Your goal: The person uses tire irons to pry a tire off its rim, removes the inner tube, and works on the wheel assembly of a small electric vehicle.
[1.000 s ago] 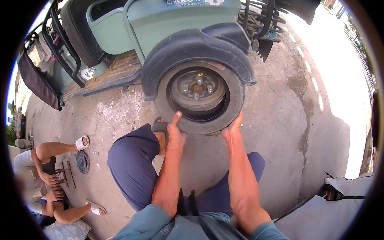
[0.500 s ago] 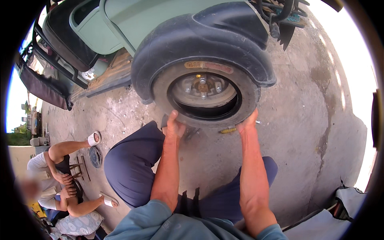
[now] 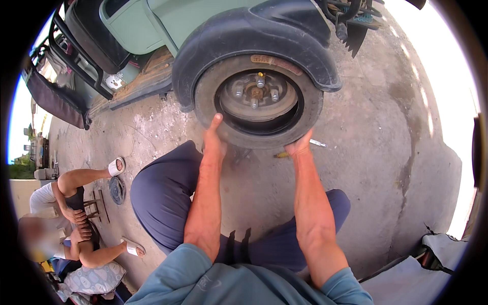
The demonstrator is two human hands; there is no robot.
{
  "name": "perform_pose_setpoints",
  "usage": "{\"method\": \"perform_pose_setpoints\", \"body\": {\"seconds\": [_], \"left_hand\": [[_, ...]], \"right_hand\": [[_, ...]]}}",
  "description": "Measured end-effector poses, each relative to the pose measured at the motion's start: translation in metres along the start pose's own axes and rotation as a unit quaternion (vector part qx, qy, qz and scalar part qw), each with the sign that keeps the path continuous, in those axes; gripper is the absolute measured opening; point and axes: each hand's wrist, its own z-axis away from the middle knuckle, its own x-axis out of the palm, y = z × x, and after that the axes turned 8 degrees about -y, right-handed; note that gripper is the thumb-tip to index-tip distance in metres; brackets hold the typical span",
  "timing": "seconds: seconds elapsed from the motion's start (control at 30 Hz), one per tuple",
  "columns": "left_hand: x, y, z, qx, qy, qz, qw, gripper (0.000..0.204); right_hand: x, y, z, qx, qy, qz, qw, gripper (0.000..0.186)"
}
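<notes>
A worn black tyre [image 3: 208, 96] stands tilted under the dark fender [image 3: 254, 38] of a green vehicle. Within its opening show a round wheel hub [image 3: 256, 94] with several bolt ends and a small yellow piece. My left hand [image 3: 214, 137] grips the tyre's lower left edge, thumb up on the sidewall. At the lower right edge, my right hand [image 3: 301, 144] holds it from below, its fingertips hidden behind the rubber. Near that hand on the ground lie a yellow tool end [image 3: 280, 154] and a silver metal rod [image 3: 318, 144].
A seated person [image 3: 79, 218] in white sandals is at the left, beside a dark round disc [image 3: 117, 190]. The vehicle's footboard [image 3: 142, 86] reaches out at upper left. Grey sheeting [image 3: 406, 277] lies at lower right on the concrete floor [image 3: 376, 168].
Both hands have raised the tyre slightly relative to the hub, and the gap below the hub looks narrower. The hub's bolts appear turned a little. My view has shifted too.
</notes>
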Motion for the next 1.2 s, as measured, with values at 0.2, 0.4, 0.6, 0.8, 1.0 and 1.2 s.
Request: {"method": "perform_pose_setpoints", "body": {"seconds": [0.2, 0.4, 0.6, 0.8, 1.0, 1.2], "left_hand": [[-0.002, 0.007, -0.003, -0.036, 0.005, -0.019, 0.999, 0.080], [0.009, 0.005, 0.013, -0.061, 0.040, -0.059, 0.996, 0.084], [-0.008, 0.005, 0.022, -0.093, 0.095, -0.078, 0.988, 0.086], [-0.007, 0.016, 0.032, -0.100, -0.021, -0.024, 0.995, 0.096], [0.005, 0.011, 0.021, -0.047, -0.019, -0.002, 0.999, 0.086], [0.008, 0.023, 0.078, -0.035, -0.034, 0.030, 0.998, 0.079]], "right_hand": [[0.027, 0.000, 0.015, -0.013, 0.004, -0.015, 1.000, 0.060], [0.056, -0.021, 0.050, -0.054, 0.035, 0.029, 0.998, 0.065], [0.056, -0.019, 0.055, -0.001, 0.037, 0.020, 0.999, 0.066], [0.053, -0.017, 0.048, -0.027, 0.026, 0.030, 0.999, 0.063], [0.041, -0.020, 0.035, -0.011, 0.014, 0.030, 0.999, 0.061], [0.085, -0.012, 0.106, -0.073, 0.077, 0.053, 0.993, 0.069]]}}
